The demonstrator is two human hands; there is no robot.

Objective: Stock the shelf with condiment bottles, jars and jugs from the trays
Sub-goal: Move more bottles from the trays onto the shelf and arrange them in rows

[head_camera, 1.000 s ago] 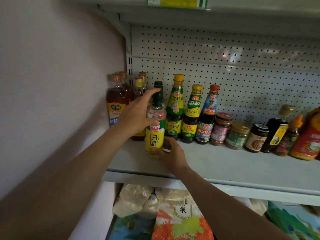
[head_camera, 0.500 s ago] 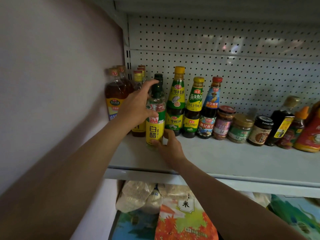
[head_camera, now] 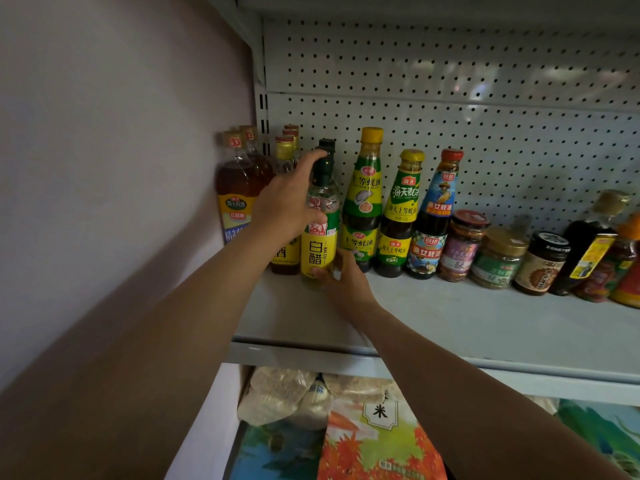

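Both hands are kept on the white vinegar bottle [head_camera: 318,244]: the left hand [head_camera: 287,202] is curled round its neck, the right hand [head_camera: 346,278] pinches its base. It has been slid back on the shelf [head_camera: 485,327], just left of the oyster sauce bottle [head_camera: 363,202], nearly in line.

Vinegar bottle [head_camera: 320,237]: yellow label, dark green cap. Pegboard [head_camera: 450,74], upper right of frame: pale grey, black dots. Bag [head_camera: 377,445], bottom centre: orange-red leaves. Shelf [head_camera: 485,327]: pale grey.
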